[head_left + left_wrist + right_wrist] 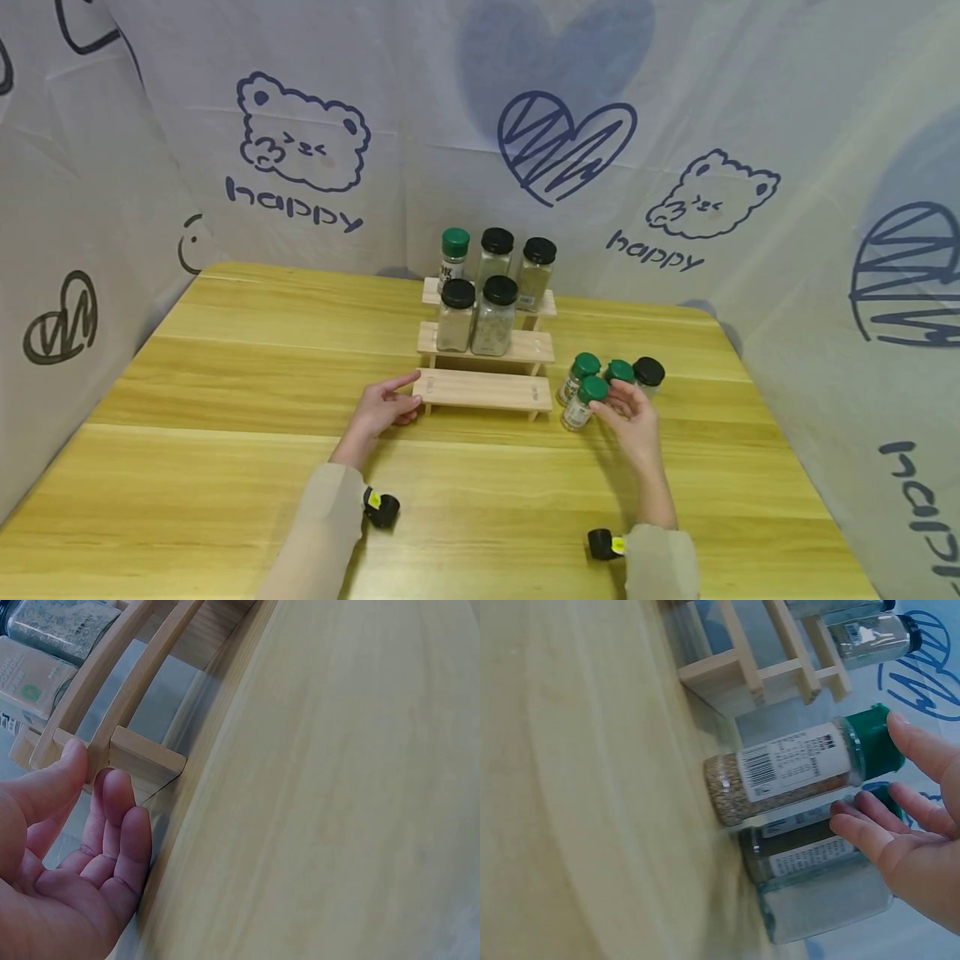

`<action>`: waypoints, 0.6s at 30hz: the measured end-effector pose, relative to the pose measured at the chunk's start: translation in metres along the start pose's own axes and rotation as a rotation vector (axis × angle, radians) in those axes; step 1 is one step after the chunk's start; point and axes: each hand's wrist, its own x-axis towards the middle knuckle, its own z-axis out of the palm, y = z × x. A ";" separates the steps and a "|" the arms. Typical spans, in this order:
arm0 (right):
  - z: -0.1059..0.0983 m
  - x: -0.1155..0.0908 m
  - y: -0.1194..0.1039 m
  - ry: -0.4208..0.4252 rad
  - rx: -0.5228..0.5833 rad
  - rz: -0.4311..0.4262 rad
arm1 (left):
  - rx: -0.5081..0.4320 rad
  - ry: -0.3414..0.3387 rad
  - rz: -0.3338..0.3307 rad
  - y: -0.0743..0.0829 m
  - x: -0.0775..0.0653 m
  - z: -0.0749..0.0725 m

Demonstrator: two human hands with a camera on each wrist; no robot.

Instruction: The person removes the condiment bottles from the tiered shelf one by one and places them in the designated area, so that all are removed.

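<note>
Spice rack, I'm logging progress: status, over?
Left grip holds left end of rack. Right grip on green cap of front jar. Possible obstruction: three jars close beside it.

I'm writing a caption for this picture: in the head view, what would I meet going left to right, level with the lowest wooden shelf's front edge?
Left hand → lowest wooden shelf → front green-capped jar → right hand.

Five black-capped jars [493, 327] — four green-capped jars [577, 414] — one rack [482, 389]
</note>
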 end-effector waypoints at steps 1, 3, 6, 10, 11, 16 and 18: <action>0.000 0.000 -0.003 -0.001 -0.006 0.006 | -0.001 0.000 0.001 0.000 0.000 0.000; -0.001 0.001 -0.009 -0.003 -0.027 0.032 | 0.001 0.000 0.001 0.000 0.000 0.000; 0.002 0.002 -0.020 0.014 -0.018 0.063 | 0.001 0.000 0.002 0.000 0.000 0.000; 0.005 0.003 -0.024 0.045 0.019 -0.009 | 0.002 -0.002 0.006 0.001 0.000 -0.001; 0.006 0.004 -0.025 0.049 0.041 -0.045 | 0.003 -0.002 0.007 0.001 0.000 0.000; 0.005 0.016 -0.001 0.020 0.133 -0.238 | 0.006 0.002 0.006 0.001 0.000 0.000; 0.008 0.018 -0.004 0.033 0.100 -0.247 | 0.005 0.004 0.003 0.001 0.000 0.000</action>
